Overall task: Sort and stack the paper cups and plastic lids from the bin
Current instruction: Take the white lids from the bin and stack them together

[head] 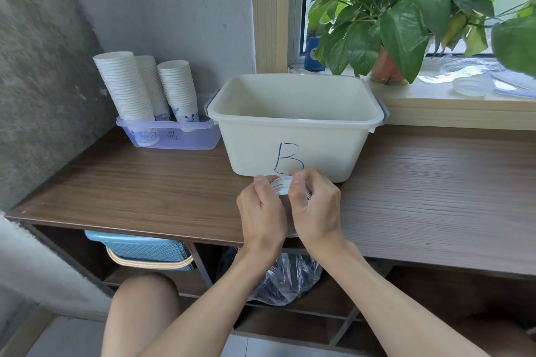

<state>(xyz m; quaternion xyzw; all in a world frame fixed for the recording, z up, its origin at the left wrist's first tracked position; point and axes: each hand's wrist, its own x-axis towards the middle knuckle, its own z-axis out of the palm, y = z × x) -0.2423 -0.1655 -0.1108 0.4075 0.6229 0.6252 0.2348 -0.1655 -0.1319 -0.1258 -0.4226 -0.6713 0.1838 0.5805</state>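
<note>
Both hands clamp one stack of paper cups [282, 186]; left hand [261, 209] and right hand [316, 206] curl round it, just before the cream bin [295, 124] on the wooden counter [145, 182].

Single head-worn view, wide-angle. It looks forward and steeply down from above the near edge of the dark wood-grain worktop [145, 188]. It faces the grey plastered wall [159, 9] and, further right, the pale wooden window sill [435, 101]. Straight edges bow toward the frame borders.

Close range. The left hand [261, 211] and right hand [316, 209] sit just below centre, both curled round a white-rimmed stack [281, 187], with the forearms entering from the bottom edge. A cream plastic bin marked "B" [293, 136] stands just beyond them. A bare knee [145, 298] shows at lower left. A green leafy pot plant [406, 17] crowds the upper right corner.
</note>
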